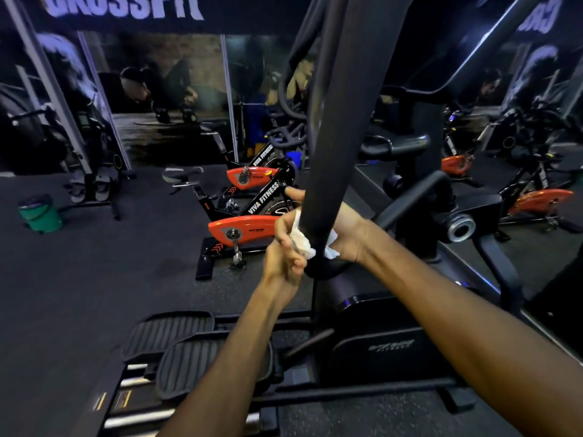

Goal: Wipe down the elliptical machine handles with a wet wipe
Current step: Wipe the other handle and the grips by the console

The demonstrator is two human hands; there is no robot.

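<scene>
Head view.
Handle [328,152]: black padded bar of the elliptical, rising steeply from centre frame to the top edge.
Wipe [301,239]: white, crumpled, wrapped round the lower end of the handle; a second fold shows at the handle's right side.
Left hand [285,247]: at the handle's left side, fingers [295,261] curled onto the wipe, thumb raised beside the bar.
Right hand [348,234]: behind and right of the handle, pressed to the wipe; its fingers are hidden by the bar, so their closure cannot be told.
Pedals [189,351]: two ribbed black footplates, lower left of the elliptical.
Bikes [249,216]: two orange-and-black spin bikes on the floor beyond the hands.
Bucket [39,214]: green, near the floor's left edge.
</scene>
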